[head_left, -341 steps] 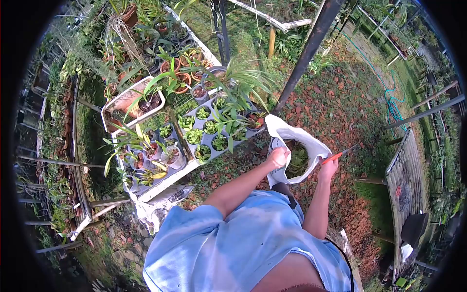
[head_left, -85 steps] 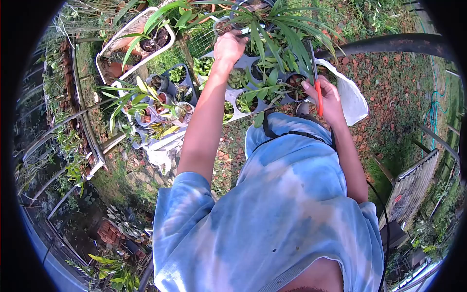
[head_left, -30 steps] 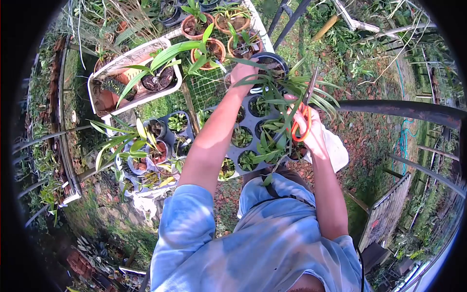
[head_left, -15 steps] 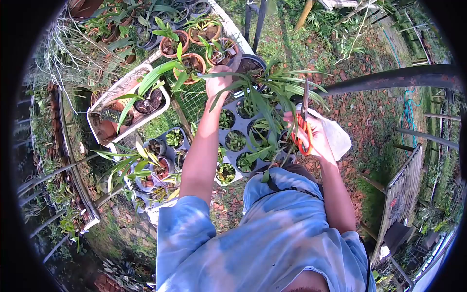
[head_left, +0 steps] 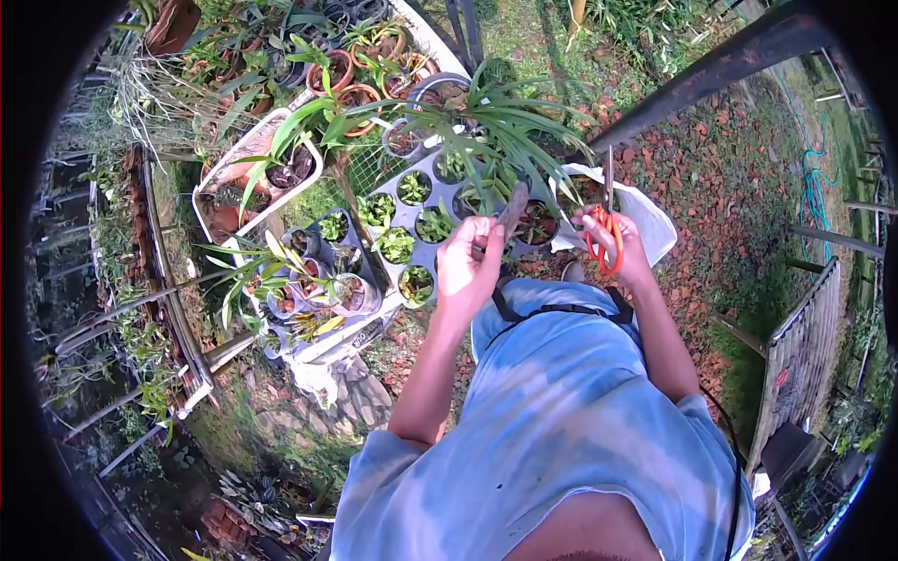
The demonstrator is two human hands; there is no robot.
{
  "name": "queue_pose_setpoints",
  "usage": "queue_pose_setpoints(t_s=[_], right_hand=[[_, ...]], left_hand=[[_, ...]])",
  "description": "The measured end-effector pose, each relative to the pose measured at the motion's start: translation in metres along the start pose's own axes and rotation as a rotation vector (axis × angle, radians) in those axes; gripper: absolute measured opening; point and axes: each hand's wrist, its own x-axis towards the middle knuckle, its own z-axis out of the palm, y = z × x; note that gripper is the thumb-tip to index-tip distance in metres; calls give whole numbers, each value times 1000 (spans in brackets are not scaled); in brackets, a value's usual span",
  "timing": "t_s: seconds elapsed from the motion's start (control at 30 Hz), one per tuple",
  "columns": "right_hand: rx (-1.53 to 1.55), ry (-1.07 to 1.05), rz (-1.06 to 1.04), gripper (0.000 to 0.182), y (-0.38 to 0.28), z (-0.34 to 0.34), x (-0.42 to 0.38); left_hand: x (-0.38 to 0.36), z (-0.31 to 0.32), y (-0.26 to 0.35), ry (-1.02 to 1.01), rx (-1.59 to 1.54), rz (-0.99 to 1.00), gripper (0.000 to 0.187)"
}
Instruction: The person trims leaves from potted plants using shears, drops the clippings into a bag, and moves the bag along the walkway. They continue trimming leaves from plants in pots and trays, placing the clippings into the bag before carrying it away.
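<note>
Pinched in my left hand (head_left: pixel 470 262) is a flat brownish-grey piece (head_left: pixel 513 208), its tip pointing up over the grey pot tray (head_left: pixel 398 221). My right hand (head_left: pixel 617 245) holds orange-handled scissors (head_left: pixel 605 245), blades upward. A white bag (head_left: pixel 655 222) hangs open beside and behind that hand. A long-leaved plant (head_left: pixel 510 117) spreads above the tray, near a round grey pot (head_left: pixel 440 86). Small green plants (head_left: pixel 413 188) sit in the tray's round cells.
A pinkish rectangular planter (head_left: pixel 217 179) and terracotta pots (head_left: pixel 358 96) stand at the upper left. Several potted plants (head_left: pixel 304 276) are left of my left arm. A dark pole (head_left: pixel 702 79) slants across the upper right.
My left hand has moved down and right from the terracotta pots, with the flat piece now at its fingertips. The scissors are still in my right hand. The view has shifted.
</note>
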Motion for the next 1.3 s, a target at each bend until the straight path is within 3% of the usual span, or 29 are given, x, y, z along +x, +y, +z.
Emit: queue_pose_setpoints(t_s=[0.07, 0.17, 0.3, 0.4, 0.43, 0.53, 0.73, 0.83, 0.93, 1.07, 1.2, 1.3], right_hand=[[91, -5, -60, 28, 7, -39, -2], [188, 239, -180, 33, 6, -86, -18], [340, 503, -199, 31, 21, -156, -39], [389, 548, -216, 34, 42, -195, -52], [391, 547, -228, 37, 47, -203, -55], [345, 475, -205, 37, 53, -211, -62], [195, 183, -143, 31, 51, -187, -54], [39, 32, -70, 35, 34, -148, -54], [-39, -183, -84, 32, 36, -118, -43], [-113, -361, -74, 30, 30, -78, -34], [-154, -382, -85, 29, 16, -37, -24], [-148, -368, -132, 30, 6, -1, -18]], left_hand=[[-8, 43, 14, -32, 110, 228, 17], [-7, 118, -1, -253, -23, 109, 21], [1, 204, -72, -401, 199, 130, 24], [5, 246, -86, -404, 358, 93, 26], [11, 259, -95, -450, 305, -6, 29], [8, 280, -113, -241, 580, 40, 36], [-32, 231, -97, -390, 233, -189, 32], [-50, 188, -80, -199, 185, -151, 30], [-63, 149, -84, 26, -65, -237, 30], [-72, 91, -100, 287, -156, -151, 26], [-70, 38, -79, 546, -115, -46, 25], [-53, -1, -72, 549, -110, -1, 23]])
